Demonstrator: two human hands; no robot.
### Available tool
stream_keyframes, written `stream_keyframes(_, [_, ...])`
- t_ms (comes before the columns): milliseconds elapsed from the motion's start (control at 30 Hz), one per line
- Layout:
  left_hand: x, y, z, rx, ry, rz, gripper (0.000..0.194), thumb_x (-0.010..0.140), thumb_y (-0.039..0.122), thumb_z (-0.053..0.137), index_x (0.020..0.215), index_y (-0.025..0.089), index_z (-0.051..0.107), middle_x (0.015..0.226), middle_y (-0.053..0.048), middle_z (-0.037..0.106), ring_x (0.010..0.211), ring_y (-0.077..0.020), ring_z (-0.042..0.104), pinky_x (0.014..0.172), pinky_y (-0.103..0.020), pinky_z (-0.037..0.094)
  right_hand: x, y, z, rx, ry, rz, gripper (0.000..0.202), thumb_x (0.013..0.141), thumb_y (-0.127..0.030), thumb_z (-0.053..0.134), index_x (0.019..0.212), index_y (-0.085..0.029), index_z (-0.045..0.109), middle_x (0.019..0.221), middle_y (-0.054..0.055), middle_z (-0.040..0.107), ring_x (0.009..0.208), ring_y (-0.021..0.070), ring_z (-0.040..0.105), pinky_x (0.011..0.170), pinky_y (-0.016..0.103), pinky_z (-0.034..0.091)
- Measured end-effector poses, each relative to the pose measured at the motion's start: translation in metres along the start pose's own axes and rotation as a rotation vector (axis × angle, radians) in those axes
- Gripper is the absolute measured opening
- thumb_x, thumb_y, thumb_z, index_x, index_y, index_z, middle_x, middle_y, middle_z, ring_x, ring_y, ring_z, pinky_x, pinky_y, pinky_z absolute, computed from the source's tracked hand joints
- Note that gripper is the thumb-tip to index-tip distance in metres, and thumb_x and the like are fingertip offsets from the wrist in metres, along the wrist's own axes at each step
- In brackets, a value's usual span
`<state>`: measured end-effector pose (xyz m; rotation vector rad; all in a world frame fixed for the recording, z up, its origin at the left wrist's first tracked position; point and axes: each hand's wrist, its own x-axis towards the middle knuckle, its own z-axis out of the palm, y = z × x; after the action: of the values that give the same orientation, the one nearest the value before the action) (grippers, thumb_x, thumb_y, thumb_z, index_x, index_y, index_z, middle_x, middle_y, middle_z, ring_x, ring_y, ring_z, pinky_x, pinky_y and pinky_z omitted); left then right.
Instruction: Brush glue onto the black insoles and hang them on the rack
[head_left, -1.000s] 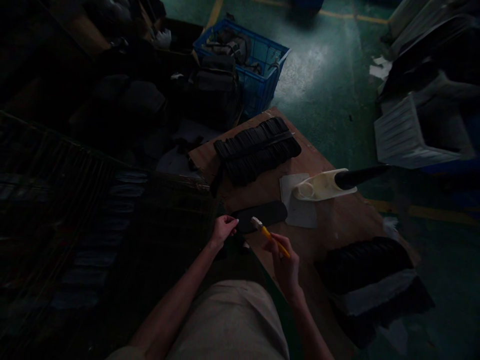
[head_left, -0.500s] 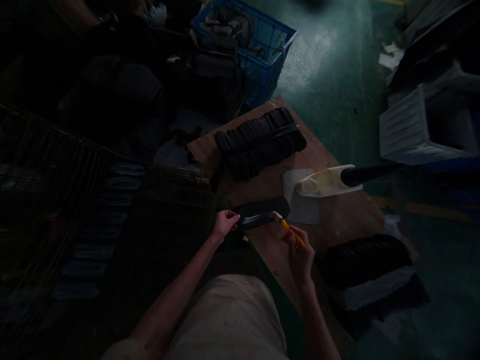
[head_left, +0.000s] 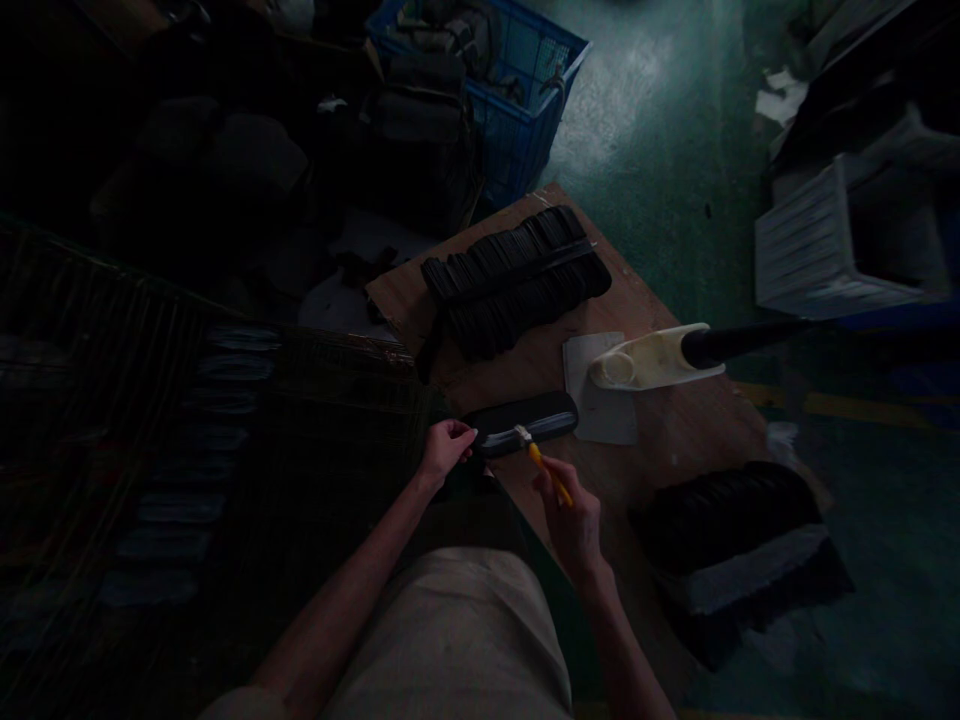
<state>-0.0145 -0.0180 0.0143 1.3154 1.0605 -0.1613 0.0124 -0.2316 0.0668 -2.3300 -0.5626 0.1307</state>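
A long, dark, rounded piece [head_left: 517,422] lies at the table's near edge with a wet, pale shiny streak along its near side. My left hand [head_left: 446,447] pinches its left end between thumb and fingers. In my right hand [head_left: 571,508] is a brush [head_left: 538,458] with a yellow-orange handle, gripped near the handle's end. Its whitish tip touches the streak near the middle of the piece. Behind the piece, a row of similar-looking dark pieces [head_left: 517,275] stands packed together with a dark strip across it.
The wooden table [head_left: 660,440] bears a pale sheet [head_left: 600,420] under a cream-coloured holder [head_left: 649,360] with a black bar. A dark stack with a grey band [head_left: 750,570] sits at right. Beyond are a blue basket [head_left: 517,140] and a white crate [head_left: 802,250]; wire racks [head_left: 202,440] stand left.
My right hand has moved left with the brush, from near the piece's right end to its middle. The pale streak now reaches the right end. My left hand keeps its pinch.
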Motion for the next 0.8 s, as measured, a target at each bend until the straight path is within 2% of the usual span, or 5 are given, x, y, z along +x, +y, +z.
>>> stream_keyframes(167, [0.001,-0.001,-0.001,-0.003,-0.015,0.003,0.023,0.066,0.029,0.077,0.07,0.013,0.06,0.049,0.002,0.057,0.039,-0.0073,0.048,0.035,-0.016,0.035,0.029,0.03,-0.008,-0.259,0.212,0.038,0.032,0.098,-0.038,0.043,0.108,-0.017,0.065,0.081,0.007,0.072,0.062,0.0159,0.064,0.055,0.023,0.041])
stream_keyframes(333, [0.004,-0.003,0.0,-0.033,-0.023,0.033,0.018,0.068,0.023,0.074,0.069,0.012,0.06,0.05,0.002,0.057,0.039,-0.0073,0.049,0.035,-0.016,0.035,0.026,0.012,0.023,-0.306,0.065,-0.093,0.034,0.1,-0.035,0.038,0.109,-0.017,0.065,0.077,0.007,0.071,0.059,0.0154,0.061,0.055,0.024,0.038])
stream_keyframes(467, [0.005,-0.003,-0.001,-0.031,-0.036,0.036,0.018,0.067,0.024,0.075,0.07,0.012,0.061,0.052,0.002,0.058,0.041,-0.0078,0.051,0.037,-0.017,0.037,0.007,-0.023,0.048,-0.123,-0.079,-0.125,0.03,0.1,-0.031,0.038,0.112,-0.018,0.062,0.078,0.005,0.07,0.064,0.0151,0.063,0.06,0.023,0.042])
stream_keyframes(567, [0.004,-0.003,-0.003,-0.047,-0.069,0.025,0.019,0.066,0.025,0.076,0.071,0.013,0.062,0.055,0.001,0.06,0.044,-0.0087,0.054,0.039,-0.017,0.04,-0.003,-0.036,0.054,0.061,-0.122,-0.034,0.027,0.099,-0.031,0.04,0.111,-0.019,0.061,0.079,0.004,0.07,0.066,0.0149,0.065,0.062,0.023,0.046])
stream_keyframes(800, [0.006,-0.006,-0.004,-0.055,-0.072,0.042,0.016,0.069,0.024,0.072,0.073,0.012,0.061,0.057,0.0,0.061,0.045,-0.0096,0.055,0.04,-0.019,0.041,-0.004,-0.01,0.025,0.569,-0.074,0.364,0.026,0.095,-0.042,0.048,0.105,-0.02,0.059,0.071,0.001,0.066,0.063,0.0154,0.066,0.059,0.025,0.053])
